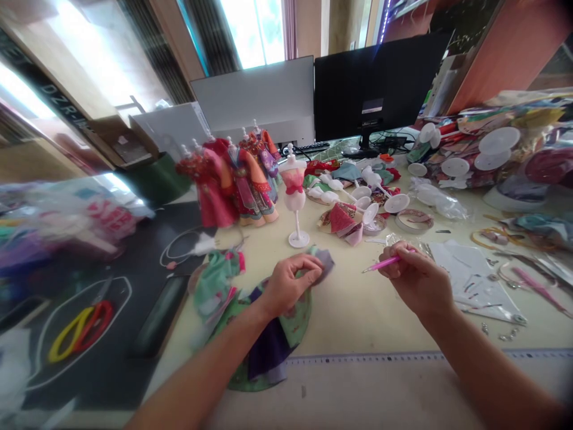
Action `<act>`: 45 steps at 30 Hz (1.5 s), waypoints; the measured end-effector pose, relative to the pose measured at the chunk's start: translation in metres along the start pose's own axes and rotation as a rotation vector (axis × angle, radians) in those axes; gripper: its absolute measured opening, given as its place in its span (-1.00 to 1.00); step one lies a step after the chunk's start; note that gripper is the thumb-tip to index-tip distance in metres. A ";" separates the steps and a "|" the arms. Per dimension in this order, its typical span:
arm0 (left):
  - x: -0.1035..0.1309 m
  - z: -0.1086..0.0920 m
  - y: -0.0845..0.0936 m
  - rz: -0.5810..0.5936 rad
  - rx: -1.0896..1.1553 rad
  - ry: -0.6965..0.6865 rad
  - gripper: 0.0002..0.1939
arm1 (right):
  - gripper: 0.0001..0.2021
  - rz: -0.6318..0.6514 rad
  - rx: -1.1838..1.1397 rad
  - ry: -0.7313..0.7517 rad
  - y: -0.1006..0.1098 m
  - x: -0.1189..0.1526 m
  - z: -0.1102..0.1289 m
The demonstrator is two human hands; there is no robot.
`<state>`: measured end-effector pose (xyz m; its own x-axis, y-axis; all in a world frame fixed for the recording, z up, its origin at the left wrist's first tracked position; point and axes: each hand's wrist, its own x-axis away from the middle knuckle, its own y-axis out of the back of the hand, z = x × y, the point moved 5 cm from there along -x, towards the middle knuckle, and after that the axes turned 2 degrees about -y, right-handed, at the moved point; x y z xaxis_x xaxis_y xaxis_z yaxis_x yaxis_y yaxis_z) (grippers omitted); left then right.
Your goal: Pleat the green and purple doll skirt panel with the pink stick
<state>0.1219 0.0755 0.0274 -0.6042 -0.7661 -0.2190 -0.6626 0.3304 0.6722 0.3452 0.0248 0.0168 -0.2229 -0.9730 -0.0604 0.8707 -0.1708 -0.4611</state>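
Note:
My left hand (290,285) pinches the edge of a small green and purple doll garment (268,340) lying flat on the pale table (358,310). My right hand (414,276) grips a thin pink pen-like tool (380,263), its tip pointing left toward the garment, a short gap away. A white mini mannequin (295,197) with a pink top stands just behind my left hand. More green and pink fabric (215,280) is bunched to the left of the garment.
Several dressed mini mannequins (233,179) stand at the back left. Loose white stands and fabric scraps (358,203) litter the middle. Two monitors (376,86) rise behind. Clear bags and small metal parts (474,280) lie at right. Yellow and red scissors (80,328) rest at left.

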 end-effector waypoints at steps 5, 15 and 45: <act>0.020 -0.006 0.017 -0.040 0.134 0.058 -0.81 | -0.81 0.011 -0.027 0.001 -0.002 0.001 0.000; 0.077 -0.009 -0.049 0.104 -0.128 -0.001 -0.76 | -0.82 0.011 -0.041 -0.006 -0.002 0.001 -0.001; 0.087 -0.046 -0.036 0.283 0.600 0.062 -0.89 | -0.85 0.112 -0.141 -0.293 -0.006 0.000 -0.029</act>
<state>0.1132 -0.0285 0.0163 -0.7765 -0.6290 -0.0382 -0.6241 0.7594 0.1840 0.3273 0.0308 -0.0061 0.0237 -0.9912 0.1303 0.8087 -0.0576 -0.5853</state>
